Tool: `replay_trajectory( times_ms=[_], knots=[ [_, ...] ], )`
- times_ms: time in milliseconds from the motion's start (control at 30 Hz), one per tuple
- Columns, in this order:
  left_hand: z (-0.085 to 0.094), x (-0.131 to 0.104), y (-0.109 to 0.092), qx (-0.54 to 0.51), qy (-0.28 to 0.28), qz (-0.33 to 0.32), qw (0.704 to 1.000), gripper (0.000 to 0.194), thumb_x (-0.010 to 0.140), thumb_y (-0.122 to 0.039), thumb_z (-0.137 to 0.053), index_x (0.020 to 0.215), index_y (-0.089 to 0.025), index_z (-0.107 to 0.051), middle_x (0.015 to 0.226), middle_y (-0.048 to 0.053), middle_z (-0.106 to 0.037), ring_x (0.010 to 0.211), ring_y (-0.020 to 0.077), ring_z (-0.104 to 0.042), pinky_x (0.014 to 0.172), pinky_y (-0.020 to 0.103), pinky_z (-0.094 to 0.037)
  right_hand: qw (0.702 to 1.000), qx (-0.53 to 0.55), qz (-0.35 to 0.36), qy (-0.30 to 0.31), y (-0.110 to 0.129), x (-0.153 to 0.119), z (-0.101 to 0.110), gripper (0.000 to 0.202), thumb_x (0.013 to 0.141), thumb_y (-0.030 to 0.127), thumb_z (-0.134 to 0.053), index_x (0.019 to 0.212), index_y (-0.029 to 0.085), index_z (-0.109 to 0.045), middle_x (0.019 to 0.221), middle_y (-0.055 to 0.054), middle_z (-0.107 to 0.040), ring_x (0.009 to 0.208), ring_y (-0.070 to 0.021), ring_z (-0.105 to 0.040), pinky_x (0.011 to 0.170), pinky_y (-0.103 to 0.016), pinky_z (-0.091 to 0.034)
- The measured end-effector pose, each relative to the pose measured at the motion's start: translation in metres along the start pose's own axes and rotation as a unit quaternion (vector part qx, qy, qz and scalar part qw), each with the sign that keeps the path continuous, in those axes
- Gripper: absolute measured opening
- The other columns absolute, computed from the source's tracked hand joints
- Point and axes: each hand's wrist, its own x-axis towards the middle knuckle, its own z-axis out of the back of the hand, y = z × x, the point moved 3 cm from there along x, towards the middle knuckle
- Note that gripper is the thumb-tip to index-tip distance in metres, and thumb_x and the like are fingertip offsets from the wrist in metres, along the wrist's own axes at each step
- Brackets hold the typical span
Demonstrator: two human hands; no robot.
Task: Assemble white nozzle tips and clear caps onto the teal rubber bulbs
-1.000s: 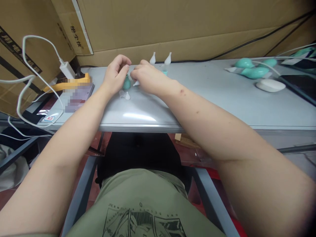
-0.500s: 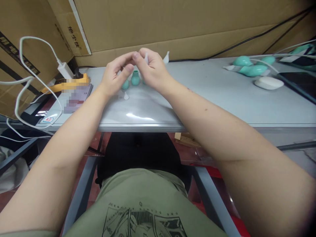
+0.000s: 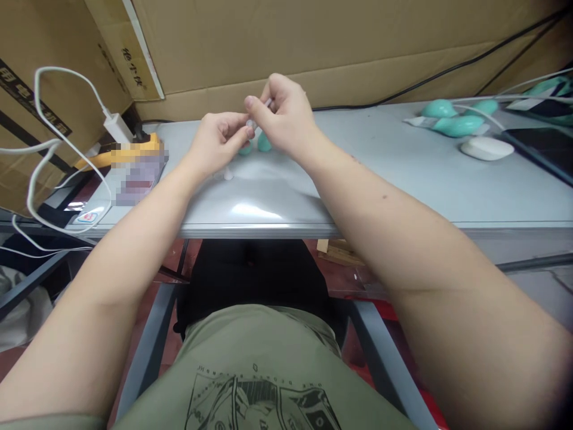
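Note:
Above the desk, both my hands meet at a small translucent white nozzle (image 3: 251, 124). My left hand (image 3: 218, 140) is closed, thumb and fingertips pinching at its lower end. My right hand (image 3: 285, 116) curls closed round a thin white tip that shows between its fingers. Whether these are one piece or two, I cannot tell. Beneath the fingers, a teal rubber bulb (image 3: 264, 142) and another teal bulb (image 3: 245, 149) stand on the desk, partly hidden. Small white nozzles (image 3: 228, 174) lie close to my left wrist.
On the grey desk (image 3: 380, 179), more teal bulbs (image 3: 459, 125) lie right, by a white mouse-shaped object (image 3: 487, 149) and a dark flat device (image 3: 546, 152). A phone (image 3: 141, 179), white charger (image 3: 119, 128) and looping cables are left. Cardboard (image 3: 313, 48) walls the back.
My right hand has risen slightly and turned. My left hand has shifted a little right, and a translucent piece now shows between the fingertips. The open-necked bulb is now mostly covered.

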Motion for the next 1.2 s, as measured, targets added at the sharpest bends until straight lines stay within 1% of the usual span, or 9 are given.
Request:
replay_trajectory(
  times_ms=[167,300,400,500,600,767,967,1100,1200],
  knots=[
    [0.0,0.002,0.006,0.009,-0.02,-0.006,1.0,0.047,0.123,-0.071,-0.07,0.119,-0.027,-0.086,0.1,0.008,-0.085,0.094,0.0298,-0.088,0.094,0.049,-0.077,0.994,-0.038,0.043,-0.091,0.003,-0.011,0.009,0.052,0.121,0.053,-0.077,0.088,0.04,-0.039,0.093,-0.007,-0.06,0.097,-0.0434,-0.069,0.097,-0.059,-0.059],
    [0.009,0.001,0.016,0.0,-0.034,0.002,0.999,0.047,0.121,-0.069,-0.071,0.121,-0.024,-0.086,0.104,0.012,-0.088,0.089,0.0286,-0.086,0.089,0.047,-0.074,0.987,-0.054,0.065,-0.135,0.0,-0.007,0.014,0.062,0.109,0.065,-0.084,0.084,0.039,-0.034,0.089,-0.008,-0.06,0.089,-0.0397,-0.063,0.086,-0.057,-0.056],
    [0.017,0.001,0.025,0.005,-0.043,0.008,0.999,0.047,0.119,-0.06,-0.076,0.146,-0.022,-0.085,0.108,0.012,-0.089,0.093,0.0293,-0.086,0.094,0.049,-0.073,0.996,-0.056,0.023,0.062,-0.007,-0.007,0.003,0.048,0.092,0.039,-0.096,0.077,0.036,-0.05,0.074,-0.001,-0.056,0.075,-0.031,-0.057,0.074,-0.047,-0.046],
    [0.02,0.0,0.027,0.029,-0.034,-0.002,0.999,0.046,0.118,-0.055,-0.078,0.15,-0.024,-0.085,0.103,0.009,-0.087,0.092,0.0287,-0.084,0.098,0.049,-0.071,0.963,-0.122,-0.025,0.241,-0.011,-0.016,-0.01,0.044,0.085,0.009,-0.101,0.079,0.03,-0.062,0.074,0.003,-0.063,0.075,-0.0279,-0.062,0.073,-0.042,-0.043],
    [0.019,-0.004,0.02,0.058,-0.002,-0.01,0.998,0.037,0.117,-0.054,-0.08,0.138,-0.025,-0.09,0.098,0.007,-0.086,0.089,0.027,-0.082,0.098,0.046,-0.07,0.948,-0.169,-0.042,0.265,-0.012,-0.019,-0.014,0.049,0.088,-0.005,-0.102,0.08,0.028,-0.067,0.077,0.004,-0.067,0.075,-0.0267,-0.064,0.072,-0.04,-0.043],
    [0.012,-0.01,-0.005,0.191,0.12,-0.042,0.973,0.032,0.109,-0.031,-0.078,0.136,-0.03,-0.095,0.121,0.009,-0.094,0.11,0.0333,-0.086,0.11,0.049,-0.067,0.936,-0.219,-0.046,0.271,-0.019,-0.01,0.014,0.038,0.089,0.011,-0.117,0.091,0.026,-0.082,0.08,0.001,-0.076,0.073,-0.0263,-0.067,0.07,-0.042,-0.047],
    [0.006,-0.011,-0.035,0.27,0.164,-0.023,0.948,0.05,0.114,-0.027,-0.068,0.159,-0.029,-0.09,0.135,0.012,-0.096,0.134,0.0408,-0.083,0.13,0.059,-0.061,0.982,-0.166,-0.005,0.092,0.001,-0.006,0.067,0.04,0.105,0.05,-0.1,0.082,0.04,-0.069,0.089,-0.001,-0.081,0.082,-0.0347,-0.073,0.087,-0.057,-0.069],
    [0.005,-0.008,-0.039,0.259,0.178,0.004,0.949,0.049,0.109,-0.026,-0.074,0.155,-0.024,-0.091,0.129,0.014,-0.096,0.129,0.0404,-0.083,0.128,0.057,-0.063,0.984,-0.174,0.038,-0.007,-0.011,0.0,0.062,0.027,0.1,0.044,-0.091,0.095,0.048,-0.065,0.11,-0.003,-0.082,0.106,-0.0416,-0.071,0.117,-0.066,-0.065],
    [0.005,-0.007,-0.037,0.257,0.181,-0.003,0.949,0.041,0.108,-0.027,-0.073,0.141,-0.023,-0.096,0.114,0.014,-0.095,0.124,0.0407,-0.083,0.125,0.059,-0.064,0.977,-0.19,0.078,-0.056,-0.043,0.013,0.05,0.033,0.082,0.052,-0.097,0.107,0.056,-0.075,0.119,-0.004,-0.081,0.126,-0.05,-0.059,0.124,-0.072,-0.055]
  ],
)
